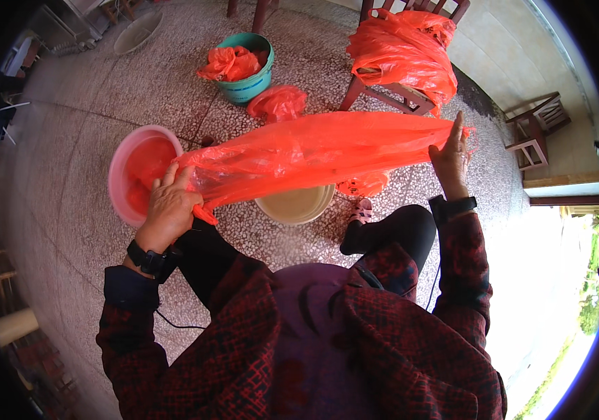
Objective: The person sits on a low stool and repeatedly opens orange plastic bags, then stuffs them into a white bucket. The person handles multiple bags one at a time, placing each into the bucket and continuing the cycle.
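Observation:
A long red plastic bag (310, 149) is stretched out sideways in front of me, above the floor. My left hand (171, 207) grips its left end, with a bunched corner sticking out below the fingers. At the other end my right hand (453, 155) holds the bag, thumb and fingers pointing upward. Close by my left hand stands a pink basin (117, 176) with red plastic in it. Under the middle of the bag sits a beige basin (299, 206), partly hidden. Another crumpled red bag (365, 184) lies on the floor beside that basin.
A teal bucket (247, 86) holds crumpled red plastic bags, and a red bag (281, 102) lies next to it. More red bags (404, 50) are heaped on a wooden chair (354, 94). Small wooden chairs (538, 123) stand along the right wall. A bright doorway (541, 262) opens at right.

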Tool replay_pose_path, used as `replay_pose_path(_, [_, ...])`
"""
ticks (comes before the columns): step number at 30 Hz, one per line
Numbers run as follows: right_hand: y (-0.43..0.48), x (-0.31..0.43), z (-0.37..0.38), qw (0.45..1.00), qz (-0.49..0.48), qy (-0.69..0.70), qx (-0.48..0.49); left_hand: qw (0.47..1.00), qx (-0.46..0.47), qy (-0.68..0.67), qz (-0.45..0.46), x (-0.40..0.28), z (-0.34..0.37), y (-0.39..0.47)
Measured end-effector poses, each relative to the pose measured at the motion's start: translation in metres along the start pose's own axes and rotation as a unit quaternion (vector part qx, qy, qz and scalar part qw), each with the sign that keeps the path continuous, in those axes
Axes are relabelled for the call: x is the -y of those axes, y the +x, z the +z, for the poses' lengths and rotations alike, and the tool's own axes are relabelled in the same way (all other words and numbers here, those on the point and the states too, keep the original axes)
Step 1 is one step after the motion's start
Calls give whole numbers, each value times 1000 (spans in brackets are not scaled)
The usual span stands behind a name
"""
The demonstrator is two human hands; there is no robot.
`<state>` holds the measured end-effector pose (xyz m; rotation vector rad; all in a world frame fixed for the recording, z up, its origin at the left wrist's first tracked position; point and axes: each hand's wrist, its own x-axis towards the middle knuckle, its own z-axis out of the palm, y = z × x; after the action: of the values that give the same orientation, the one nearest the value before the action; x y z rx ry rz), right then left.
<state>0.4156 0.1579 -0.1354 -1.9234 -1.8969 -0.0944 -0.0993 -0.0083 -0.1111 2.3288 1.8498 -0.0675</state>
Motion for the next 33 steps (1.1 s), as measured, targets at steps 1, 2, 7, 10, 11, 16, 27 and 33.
replay_pose_path(1, [3,-12,4,999,-4,48,-15,1000,-14,0,7,-2,3,0])
replay_pose_path(2, [7,-25,8,999,33,-5,-16,1000,-25,-4,10,-4,5,-1])
replay_pose_path(7, [27,-85,31,977,214,9,1,999,-35,-29,0,-12,12,3])
replay_pose_path(10, [28,-95,24,862,357,357,36,991,-118,-36,48,-15,17,10])
replay_pose_path(11, [28,-95,17,824,411,384,73,990,-121,-34,62,-16,19,12])
replay_pose_path(16, [40,-86,-22,810,407,399,139,990,-97,-76,73,-14,30,22])
replay_pose_path(27, [92,-54,-71,767,345,530,112,971,-162,-104,144,-29,23,34])
replay_pose_path(33, [101,-35,-77,862,337,351,142,961,-180,-153,145,-23,35,22])
